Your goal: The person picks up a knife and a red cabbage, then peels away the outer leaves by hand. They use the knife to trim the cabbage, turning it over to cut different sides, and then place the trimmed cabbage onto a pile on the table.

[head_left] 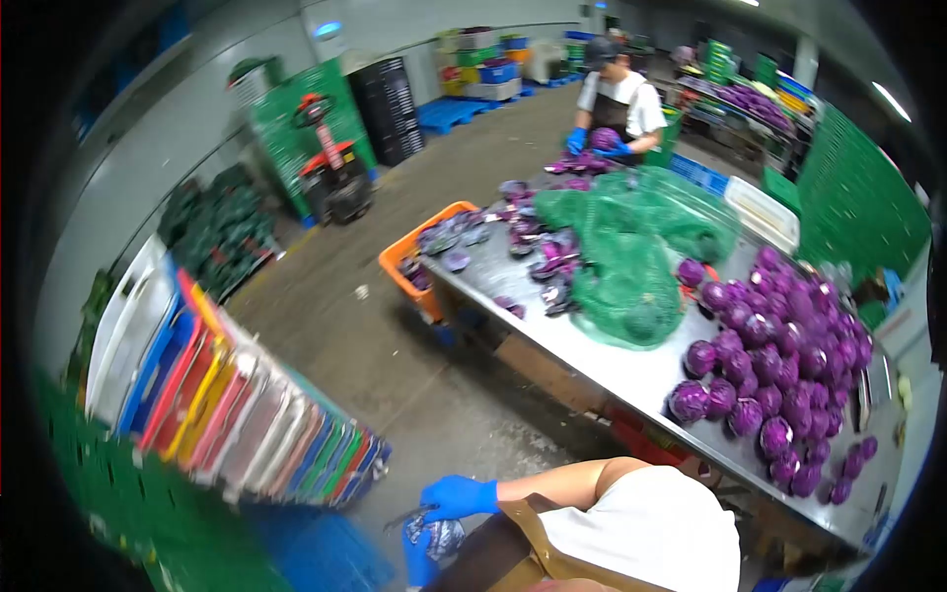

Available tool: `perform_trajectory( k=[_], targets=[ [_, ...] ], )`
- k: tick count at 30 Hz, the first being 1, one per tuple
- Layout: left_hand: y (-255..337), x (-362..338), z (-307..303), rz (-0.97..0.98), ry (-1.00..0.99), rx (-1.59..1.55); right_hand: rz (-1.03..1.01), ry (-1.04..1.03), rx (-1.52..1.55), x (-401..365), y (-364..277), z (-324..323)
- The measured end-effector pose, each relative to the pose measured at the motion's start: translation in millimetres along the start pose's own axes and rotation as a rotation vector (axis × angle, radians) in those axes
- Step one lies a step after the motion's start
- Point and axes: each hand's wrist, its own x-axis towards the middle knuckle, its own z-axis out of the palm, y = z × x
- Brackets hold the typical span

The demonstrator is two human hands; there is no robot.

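Note:
At the bottom, my right hand (pixel 459 497) in a blue glove reaches left from a white sleeve. Its fingers are closed around a dark, thin object (pixel 404 516), possibly a knife; blur hides its details. Just below, my left hand (pixel 420 557), also gloved in blue, holds a round, dark, pale-veined object (pixel 446 536) that looks like a cabbage. A brown apron (pixel 493 548) lies beside it. Both hands are over the floor side, away from the metal table (pixel 631 380).
Purple cabbages (pixel 779 345), green netting (pixel 631 266) and loose leaves (pixel 557 257) lie on the table. An orange crate (pixel 400 259) stands at its left end. Stacked coloured crates (pixel 247 414) are at left, a pallet jack (pixel 333 173) behind. A co-worker (pixel 626 104) handles a cabbage.

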Motion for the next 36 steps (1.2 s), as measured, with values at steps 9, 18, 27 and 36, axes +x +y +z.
perform_trajectory(
  k=[9,18,27,36],
  targets=[
    [80.4,132.9,220.7,-0.145,-0.2,-0.026,0.145,0.559,-0.277,-53.6,105.1,-134.0],
    [93.3,290.7,322.0,-0.165,-0.391,0.083,0.362,1.032,-0.243,-46.8,177.7,-239.3],
    [120.3,497.7,383.8,0.047,-0.627,0.288,0.879,1.691,0.357,5.8,380.7,-362.3],
    [149.6,712.9,452.4,0.59,-0.844,0.924,0.885,1.355,-0.201,51.0,399.3,-398.8]
  ],
)
